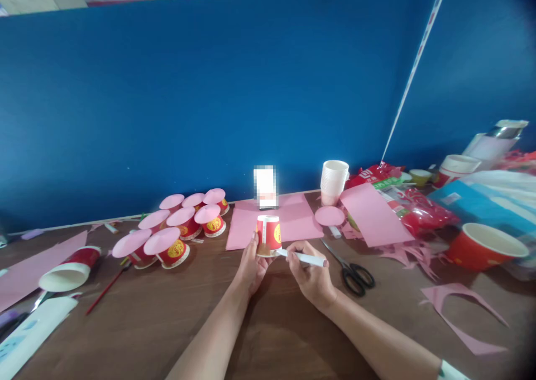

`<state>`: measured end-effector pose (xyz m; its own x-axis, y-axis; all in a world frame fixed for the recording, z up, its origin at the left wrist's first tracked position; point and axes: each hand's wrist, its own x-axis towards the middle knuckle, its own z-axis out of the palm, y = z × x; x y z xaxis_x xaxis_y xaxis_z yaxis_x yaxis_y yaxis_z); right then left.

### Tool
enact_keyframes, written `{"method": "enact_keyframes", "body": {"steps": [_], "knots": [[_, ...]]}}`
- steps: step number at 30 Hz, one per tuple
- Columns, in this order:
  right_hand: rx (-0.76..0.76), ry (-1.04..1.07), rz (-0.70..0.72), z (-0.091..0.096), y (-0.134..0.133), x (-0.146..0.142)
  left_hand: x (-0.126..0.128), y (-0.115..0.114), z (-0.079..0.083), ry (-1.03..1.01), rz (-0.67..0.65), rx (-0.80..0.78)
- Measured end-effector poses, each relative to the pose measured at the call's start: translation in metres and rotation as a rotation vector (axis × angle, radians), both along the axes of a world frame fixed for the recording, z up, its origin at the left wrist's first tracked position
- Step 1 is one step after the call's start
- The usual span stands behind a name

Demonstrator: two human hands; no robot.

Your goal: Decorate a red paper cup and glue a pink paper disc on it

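My left hand (252,265) is closed round a small red paper cup (268,234) that stands upside down on the edge of a pink paper sheet (288,218). My right hand (312,274) grips a white marker pen (304,258), whose tip touches the cup's lower rim. Both forearms reach in from the bottom of the view over the brown table (167,313).
Several upturned red cups with pink paper discs (184,226) cluster at the left. Black scissors (352,271) lie right of my right hand. A stack of white cups (334,181), a pink disc (329,215), pink offcuts (464,313), red packets and a red bowl (486,246) fill the right.
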<state>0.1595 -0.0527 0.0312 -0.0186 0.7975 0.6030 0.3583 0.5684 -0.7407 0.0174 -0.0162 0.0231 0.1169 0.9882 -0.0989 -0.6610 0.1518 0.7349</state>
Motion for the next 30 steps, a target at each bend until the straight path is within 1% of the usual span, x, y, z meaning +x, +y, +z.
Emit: {"method": "enact_keyframes", "body": {"steps": [6,17,24,30], "knots": [[-0.037,-0.002,-0.008,-0.0019,-0.0001,-0.0002,0.0006,0.0008,0.0009,0.003,-0.016,-0.016],[-0.033,0.003,-0.076,-0.0003,-0.0008,-0.0004,0.0009,0.0008,0.0025,-0.022,-0.013,-0.033],[-0.026,0.024,-0.047,-0.0010,-0.0007,-0.0006,0.0007,0.0022,0.0007,-0.016,0.017,-0.061],[-0.020,0.019,-0.031,-0.0014,-0.0006,-0.0008,-0.0006,0.0018,0.0001,-0.026,-0.011,-0.070]]}}
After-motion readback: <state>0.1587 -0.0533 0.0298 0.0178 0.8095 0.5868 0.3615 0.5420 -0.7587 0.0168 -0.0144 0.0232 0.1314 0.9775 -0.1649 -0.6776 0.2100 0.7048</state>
